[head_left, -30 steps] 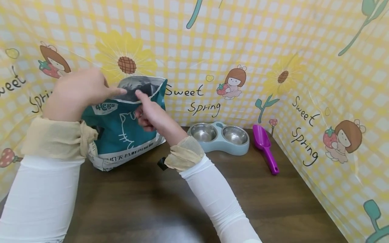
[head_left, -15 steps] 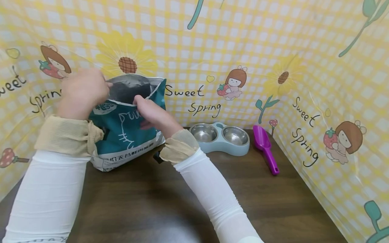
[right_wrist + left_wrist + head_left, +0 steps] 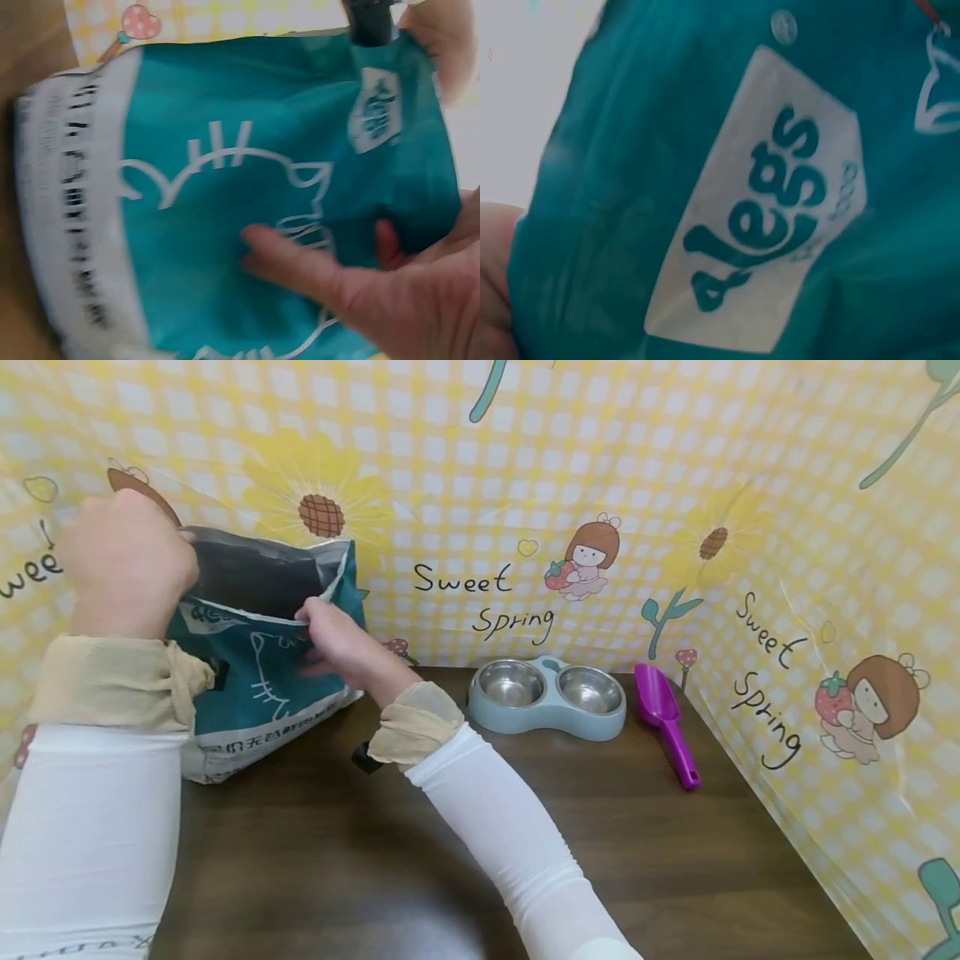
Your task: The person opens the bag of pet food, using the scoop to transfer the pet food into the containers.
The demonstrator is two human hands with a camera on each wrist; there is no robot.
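Observation:
A teal and white pet food bag (image 3: 247,693) stands at the left with its top spread wide, showing a silvery lining. "4legs" is printed on its front (image 3: 615,187). My left hand (image 3: 131,564) grips the left corner of the bag's mouth; most of its fingers are hidden behind the hand's back. At the front rim, my right hand (image 3: 347,643) pinches the edge, thumb at the lip and the other fingers against the outside. In the right wrist view, the fingers of my right hand (image 3: 405,292) lie over the cat outline. The bag's contents cannot be seen.
A light blue double pet bowl (image 3: 547,720) with two steel dishes stands at the back of the brown table (image 3: 420,860). To its right lies a purple scoop (image 3: 666,718). A yellow checked cloth (image 3: 465,485) covers the walls behind and beside the table.
Both hands and the bag have shifted left. The left hand has moved to the bag's left corner, the right hand holds the front rim, and the mouth is spread wider.

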